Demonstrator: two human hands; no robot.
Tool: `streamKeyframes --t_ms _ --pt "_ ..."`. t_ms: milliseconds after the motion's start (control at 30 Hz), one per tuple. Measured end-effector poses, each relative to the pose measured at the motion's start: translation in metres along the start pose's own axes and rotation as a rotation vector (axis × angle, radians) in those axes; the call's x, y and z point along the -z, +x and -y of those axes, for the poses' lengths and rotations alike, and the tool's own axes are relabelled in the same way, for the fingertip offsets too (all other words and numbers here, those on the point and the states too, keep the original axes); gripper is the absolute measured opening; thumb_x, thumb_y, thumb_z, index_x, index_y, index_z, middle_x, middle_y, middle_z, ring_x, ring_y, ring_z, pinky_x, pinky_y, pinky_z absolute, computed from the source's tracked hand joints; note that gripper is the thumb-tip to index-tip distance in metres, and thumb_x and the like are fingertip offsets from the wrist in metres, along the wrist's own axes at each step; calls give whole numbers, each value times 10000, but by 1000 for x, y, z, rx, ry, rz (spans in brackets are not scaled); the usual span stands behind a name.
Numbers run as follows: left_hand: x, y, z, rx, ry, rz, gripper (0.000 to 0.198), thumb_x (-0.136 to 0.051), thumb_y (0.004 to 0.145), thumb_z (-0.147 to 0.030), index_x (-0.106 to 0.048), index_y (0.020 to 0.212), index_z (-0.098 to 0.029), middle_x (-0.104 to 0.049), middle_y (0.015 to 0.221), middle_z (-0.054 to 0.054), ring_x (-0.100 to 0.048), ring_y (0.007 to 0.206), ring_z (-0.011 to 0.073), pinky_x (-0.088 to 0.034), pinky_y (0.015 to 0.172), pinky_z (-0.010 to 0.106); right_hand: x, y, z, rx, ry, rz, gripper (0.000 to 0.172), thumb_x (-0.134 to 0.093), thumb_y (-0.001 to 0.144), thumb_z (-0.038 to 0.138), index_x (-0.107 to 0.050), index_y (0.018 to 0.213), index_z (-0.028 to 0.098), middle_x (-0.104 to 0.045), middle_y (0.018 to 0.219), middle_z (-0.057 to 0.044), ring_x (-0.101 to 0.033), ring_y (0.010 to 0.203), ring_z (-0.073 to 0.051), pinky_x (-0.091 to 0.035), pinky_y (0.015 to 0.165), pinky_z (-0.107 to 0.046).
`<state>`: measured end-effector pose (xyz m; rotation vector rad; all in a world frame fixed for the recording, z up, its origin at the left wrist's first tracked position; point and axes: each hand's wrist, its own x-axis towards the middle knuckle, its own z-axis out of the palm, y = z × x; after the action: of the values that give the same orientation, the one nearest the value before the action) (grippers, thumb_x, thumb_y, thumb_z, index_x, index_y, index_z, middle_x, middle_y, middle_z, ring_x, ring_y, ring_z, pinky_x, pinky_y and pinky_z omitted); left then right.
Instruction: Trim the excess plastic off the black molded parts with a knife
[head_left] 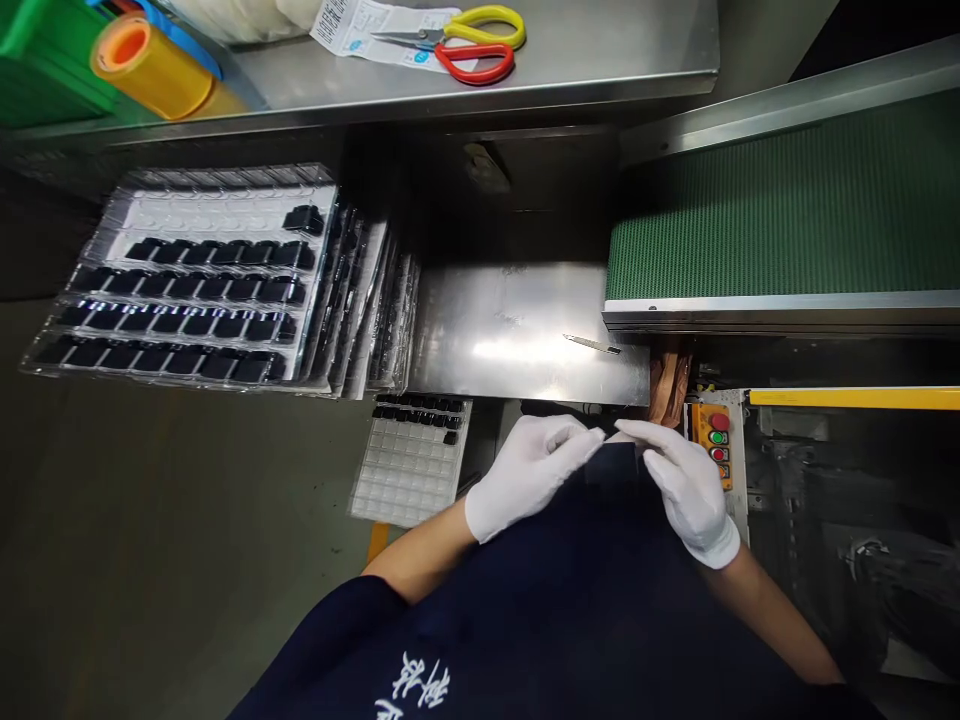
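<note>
In the head view, the gloved left hand (pixel 529 475) and right hand (pixel 686 490) are close together over the navy shirt (pixel 480 620), their fingertips almost meeting at a small dark piece (pixel 604 435); I cannot tell whether either hand is clamped on it. Fine handling like this likely goes best with the fingertips close and the wrists steady (clean white gloves help keep marks off).

Left of the hands lie a white grid tray (pixel 409 470) and a stack of clear trays (pixel 210 290) holding rows of black parts. A green conveyor belt (pixel 780 220) runs at far right, above a control box (pixel 709 440) with red and green buttons. On the far steel shelf (pixel 600 50), yellow-and-red scissors (pixel 465 40) lie on a printed leaflet (pixel 352 30), its print too small to read. The white characters (pixel 420 680) on the shirt are cut off and unreadable.
</note>
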<state>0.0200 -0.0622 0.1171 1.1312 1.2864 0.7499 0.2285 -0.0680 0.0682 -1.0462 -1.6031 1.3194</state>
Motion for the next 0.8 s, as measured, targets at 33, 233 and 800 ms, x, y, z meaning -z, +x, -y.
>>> streamKeyframes --t_ms 33,233,800 --pt "0 0 1 -58 65 -2 489 -588 978 -447 -430 596 -186 -436 588 -41 -364 570 95 -315 561 254 1 2 3 -11 -31 29 278 -564 1017 262 -720 1247 255 -792 1108 -45 -757 986 -199 -617 858 -304" --pt "0 0 5 -193 211 40 461 -533 1018 -385 -482 607 -185 -538 621 -22 -471 594 108 -384 624 257 -2 10 7 -89 -51 56 208 -714 935 412 -755 898 212 -740 743 -13 -678 634 -161 -558 601 -274" --pt "4 3 19 -195 204 83 255 -736 862 -368 -636 727 -177 -542 650 -38 -446 586 100 -363 583 241 -6 13 13 -76 -78 59 187 -706 935 367 -708 844 204 -681 695 -7 -602 597 -137 -483 563 -259"
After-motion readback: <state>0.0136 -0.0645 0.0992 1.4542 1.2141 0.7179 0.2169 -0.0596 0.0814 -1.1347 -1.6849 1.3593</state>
